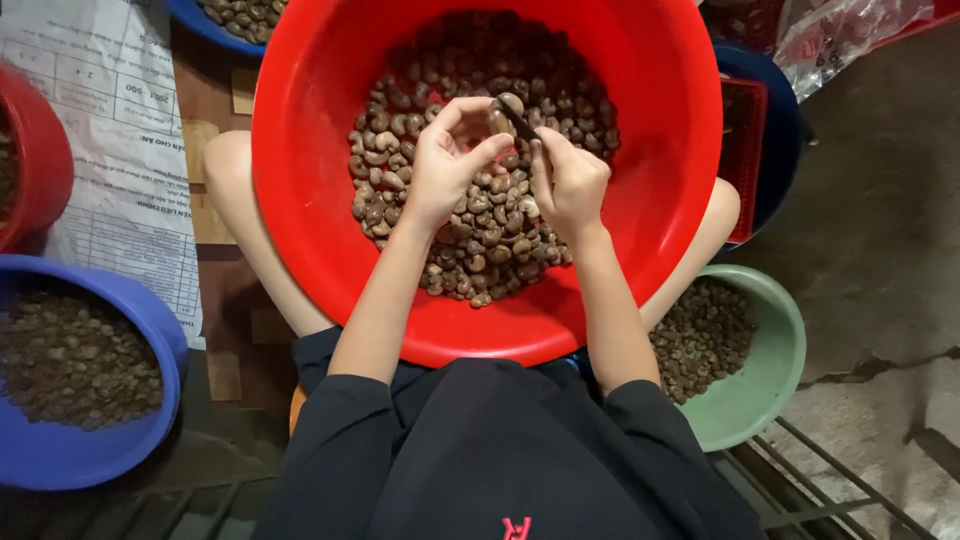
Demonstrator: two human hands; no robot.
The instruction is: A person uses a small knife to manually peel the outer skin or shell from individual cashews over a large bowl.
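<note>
My left hand (pixel 440 165) pinches one nut (pixel 503 112), right hand (pixel 568 180) grips small knife (pixel 518 120) w/ closed fingers; peeling step, next needs careful scraping.

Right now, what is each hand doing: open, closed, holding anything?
Left hand: closed, pinching one nut over the red basin.
Right hand: closed on a dark tool, its tip at the nut.

Red basin (pixel 300 150), brown nuts (pixel 480 240), blue bowl (pixel 100 460), green bowl (pixel 775 380).
</note>
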